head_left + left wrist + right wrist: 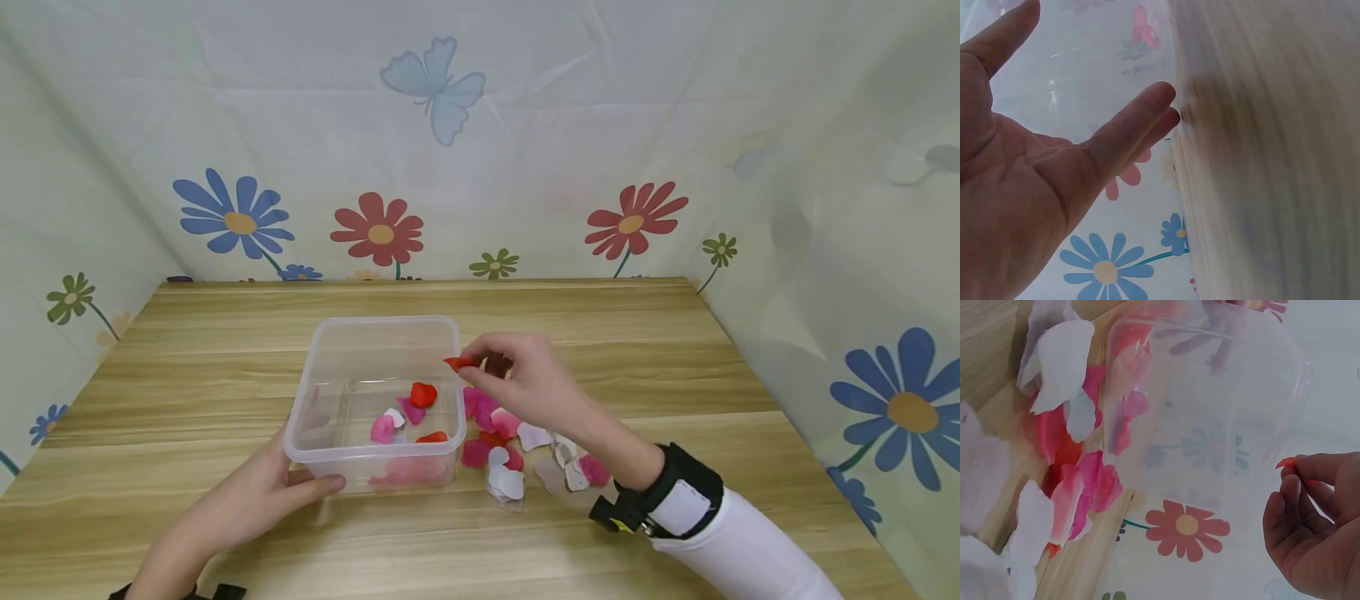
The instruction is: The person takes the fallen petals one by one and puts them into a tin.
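Observation:
A clear plastic box [375, 454] stands on the wooden table with several red, pink and white petals inside, among them a red petal [423, 394]. My left hand [247, 492] rests against the box's left front corner, thumb along the front and fingers at the left side. Those fingers look straight and spread in the left wrist view. Above the box's right rim, my right hand [525, 379] pinches a red petal [1285, 463] between thumb and forefinger. The right wrist view shows its other fingers curled.
Loose petals [506, 483] in white, pink and red lie on the wooden table [600, 333] right of the box, partly under my right forearm. Behind and beside the table hangs a white curtain [525, 183] with printed flowers and a butterfly.

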The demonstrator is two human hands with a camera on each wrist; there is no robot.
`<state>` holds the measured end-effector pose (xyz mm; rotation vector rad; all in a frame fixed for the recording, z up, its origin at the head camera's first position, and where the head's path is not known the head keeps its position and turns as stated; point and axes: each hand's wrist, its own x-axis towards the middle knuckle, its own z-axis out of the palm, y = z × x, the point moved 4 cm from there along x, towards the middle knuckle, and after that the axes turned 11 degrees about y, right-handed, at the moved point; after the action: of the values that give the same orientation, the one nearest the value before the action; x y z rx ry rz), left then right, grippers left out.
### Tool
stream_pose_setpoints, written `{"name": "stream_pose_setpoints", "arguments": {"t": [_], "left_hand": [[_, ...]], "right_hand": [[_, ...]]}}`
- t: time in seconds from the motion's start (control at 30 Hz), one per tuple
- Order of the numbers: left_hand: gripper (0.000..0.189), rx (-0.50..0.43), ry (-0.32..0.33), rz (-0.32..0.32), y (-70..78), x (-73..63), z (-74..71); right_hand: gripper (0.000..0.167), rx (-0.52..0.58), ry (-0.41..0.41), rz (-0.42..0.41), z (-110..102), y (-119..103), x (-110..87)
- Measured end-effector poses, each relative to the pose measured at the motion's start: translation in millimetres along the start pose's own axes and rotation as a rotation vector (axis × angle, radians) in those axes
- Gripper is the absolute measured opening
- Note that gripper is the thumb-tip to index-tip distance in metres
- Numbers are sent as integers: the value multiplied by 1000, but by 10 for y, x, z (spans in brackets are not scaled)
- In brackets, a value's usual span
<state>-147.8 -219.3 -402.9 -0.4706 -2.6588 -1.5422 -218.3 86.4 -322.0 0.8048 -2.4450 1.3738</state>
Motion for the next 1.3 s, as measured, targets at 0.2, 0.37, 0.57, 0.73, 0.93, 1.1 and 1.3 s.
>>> {"name": "stream_pose_setpoints", "arguments": {"t": [0.2,0.37,0.57,0.73,0.93,1.1,1.3], "left_hand": [[110,0,6,5,-3,-6,-1],[109,-15,5,-4,-16,-9,1],[110,-20,4,-9,-27,-7,3],[111,-17,4,-5,-27,-4,6],[111,-15,5,-4,-17,-1,6],[111,-14,2,-4,-12,4,7],[111,-14,2,3,-15,9,1]], "right_hand": [[14,5,-53,-47,81,-89,23],[16,-6,-81,-75,124,-117,27],[17,-10,-91,-81,136,-124,24],[17,-31,-94,-73,138,-110,21],[18,-7,-64,-60,102,-83,14],[18,-14,-3,-58,39,-5,13],[21,-108,-11,-31,-26,166,-2]]}}
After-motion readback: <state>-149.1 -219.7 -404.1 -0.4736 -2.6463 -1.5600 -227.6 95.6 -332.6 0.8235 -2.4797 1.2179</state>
